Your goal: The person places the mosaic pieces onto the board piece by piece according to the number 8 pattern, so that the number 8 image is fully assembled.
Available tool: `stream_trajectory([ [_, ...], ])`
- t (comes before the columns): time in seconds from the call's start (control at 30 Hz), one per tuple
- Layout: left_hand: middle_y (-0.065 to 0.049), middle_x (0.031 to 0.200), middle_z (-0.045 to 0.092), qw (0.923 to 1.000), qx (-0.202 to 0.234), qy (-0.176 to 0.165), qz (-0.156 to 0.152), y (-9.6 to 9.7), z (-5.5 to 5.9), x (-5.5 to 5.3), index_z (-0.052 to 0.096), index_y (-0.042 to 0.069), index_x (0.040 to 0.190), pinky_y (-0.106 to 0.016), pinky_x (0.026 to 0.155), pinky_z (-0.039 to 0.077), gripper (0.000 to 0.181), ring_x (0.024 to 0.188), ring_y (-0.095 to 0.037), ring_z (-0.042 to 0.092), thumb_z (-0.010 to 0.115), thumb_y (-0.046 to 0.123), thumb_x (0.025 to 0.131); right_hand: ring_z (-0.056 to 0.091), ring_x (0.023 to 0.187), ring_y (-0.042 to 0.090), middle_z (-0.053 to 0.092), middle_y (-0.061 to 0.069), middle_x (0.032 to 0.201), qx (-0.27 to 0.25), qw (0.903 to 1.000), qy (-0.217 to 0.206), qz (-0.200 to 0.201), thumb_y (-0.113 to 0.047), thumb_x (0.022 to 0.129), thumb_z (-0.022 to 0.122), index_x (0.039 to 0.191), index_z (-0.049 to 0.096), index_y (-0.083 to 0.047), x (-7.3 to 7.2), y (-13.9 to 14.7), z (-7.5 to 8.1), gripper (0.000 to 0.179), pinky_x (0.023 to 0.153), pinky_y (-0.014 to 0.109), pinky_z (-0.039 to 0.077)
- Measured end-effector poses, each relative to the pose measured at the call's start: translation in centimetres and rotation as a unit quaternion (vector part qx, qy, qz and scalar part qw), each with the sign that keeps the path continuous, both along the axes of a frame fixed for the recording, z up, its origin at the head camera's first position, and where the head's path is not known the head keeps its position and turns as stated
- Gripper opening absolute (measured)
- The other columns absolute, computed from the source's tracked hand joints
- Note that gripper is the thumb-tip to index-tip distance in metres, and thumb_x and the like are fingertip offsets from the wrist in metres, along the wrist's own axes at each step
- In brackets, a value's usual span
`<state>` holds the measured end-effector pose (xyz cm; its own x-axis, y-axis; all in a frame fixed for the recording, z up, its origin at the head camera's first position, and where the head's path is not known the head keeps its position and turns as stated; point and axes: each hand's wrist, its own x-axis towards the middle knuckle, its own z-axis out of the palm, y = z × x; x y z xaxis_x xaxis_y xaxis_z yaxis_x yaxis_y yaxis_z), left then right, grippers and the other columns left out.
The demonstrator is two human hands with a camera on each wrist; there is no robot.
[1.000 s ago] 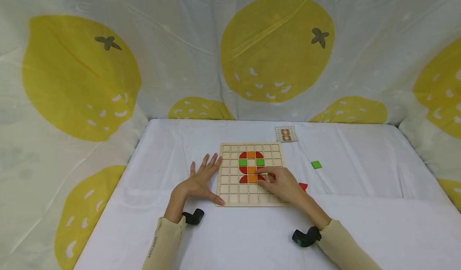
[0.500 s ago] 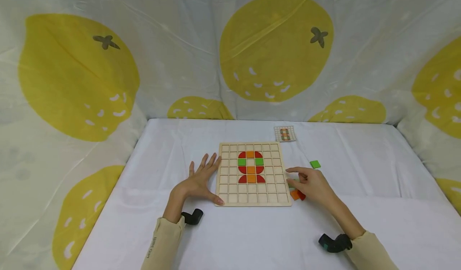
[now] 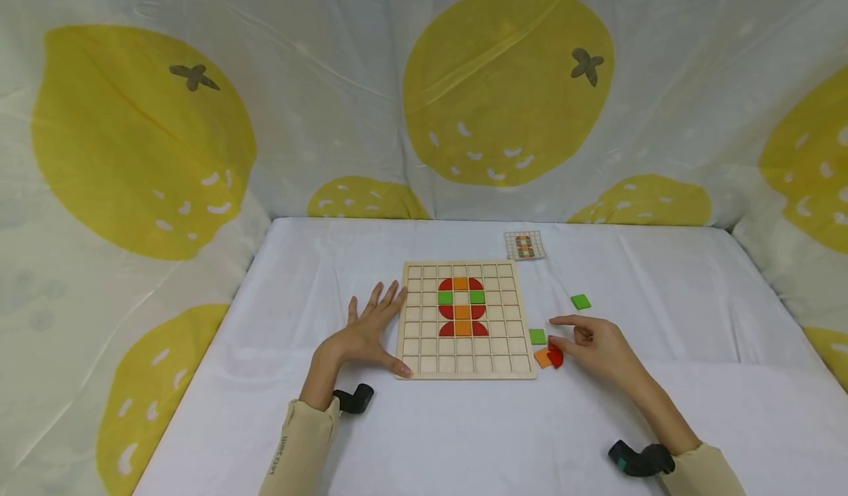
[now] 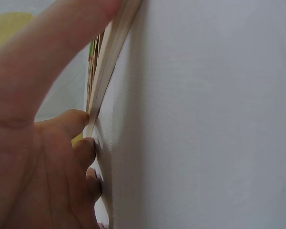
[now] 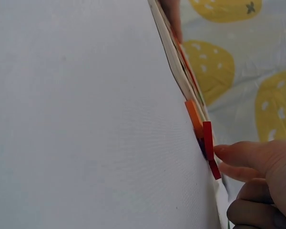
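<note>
A wooden grid board lies flat on the white cloth, with red, orange and green tiles set in its middle cells. My left hand rests along the board's left edge, fingers spread and thumb at the near left corner. Beyond the board's right side is my right hand, index finger and thumb apart. Its thumb is at the red pieces; in the right wrist view the thumb tip appears to touch a red piece. An orange square tile lies against the red ones.
One green square tile sits beside the board's right edge, and another green tile lies farther back. Behind the board is a small pattern card. A lemon-print curtain stands at the back and sides.
My right hand has left the board's tiles and moved right to the loose pieces. A red piece now shows in the board where its fingers were. The left hand stays put.
</note>
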<state>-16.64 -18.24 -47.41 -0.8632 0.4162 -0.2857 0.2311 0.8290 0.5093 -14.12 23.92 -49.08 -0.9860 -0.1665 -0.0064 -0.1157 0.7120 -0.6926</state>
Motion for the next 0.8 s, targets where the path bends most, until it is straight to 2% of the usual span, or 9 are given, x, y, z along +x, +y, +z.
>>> stream_trajectory([
  [0.23, -0.011, 0.176, -0.003, 1.0000, -0.002, 0.002, -0.001, 0.0, 0.0, 0.0, 0.007, 0.013, 0.168, -0.077, 0.119, -0.011, 0.146, 0.162, -0.039, -0.013, 0.098, 0.052, 0.061, 0.026, 0.056, 0.004, 0.029, -0.008, 0.060, -0.008, 0.9999, 0.013, 0.008, -0.028, 0.088, 0.084, 0.113, 0.080, -0.016, -0.2, 0.1, -0.2, 0.029, 0.052, 0.024, 0.025],
  [0.5, -0.011, 0.176, -0.004, 1.0000, 0.003, -0.003, 0.000, 0.0, 0.0, 0.1, 0.007, 0.012, 0.168, -0.077, 0.120, -0.012, 0.146, 0.162, -0.039, -0.014, 0.098, 0.052, 0.060, 0.028, 0.056, 0.003, 0.030, -0.009, 0.058, -0.027, 0.9993, -0.001, 0.025, -0.027, 0.086, 0.085, 0.110, 0.080, -0.017, -0.4, -0.6, -0.7, 0.026, 0.052, 0.023, 0.027],
  [0.67, -0.010, 0.176, -0.004, 1.0000, 0.001, -0.002, 0.002, 0.0, 0.0, 0.1, 0.006, 0.013, 0.168, -0.076, 0.120, -0.012, 0.147, 0.162, -0.038, -0.014, 0.098, 0.052, 0.060, 0.031, 0.056, 0.004, 0.032, -0.009, 0.058, -0.011, 0.9996, -0.002, 0.024, -0.026, 0.085, 0.086, 0.107, 0.081, -0.018, -0.5, -1.1, -0.6, 0.024, 0.054, 0.022, 0.029],
  [0.8, -0.011, 0.176, -0.003, 1.0000, 0.004, -0.001, 0.000, 0.0, 0.0, 0.0, 0.007, 0.013, 0.168, -0.077, 0.120, -0.012, 0.146, 0.162, -0.038, -0.014, 0.098, 0.052, 0.060, 0.033, 0.056, 0.005, 0.034, -0.007, 0.058, 0.004, 0.9997, -0.020, 0.014, -0.024, 0.084, 0.087, 0.108, 0.081, -0.017, -0.4, -1.0, -0.1, 0.026, 0.053, 0.023, 0.029],
])
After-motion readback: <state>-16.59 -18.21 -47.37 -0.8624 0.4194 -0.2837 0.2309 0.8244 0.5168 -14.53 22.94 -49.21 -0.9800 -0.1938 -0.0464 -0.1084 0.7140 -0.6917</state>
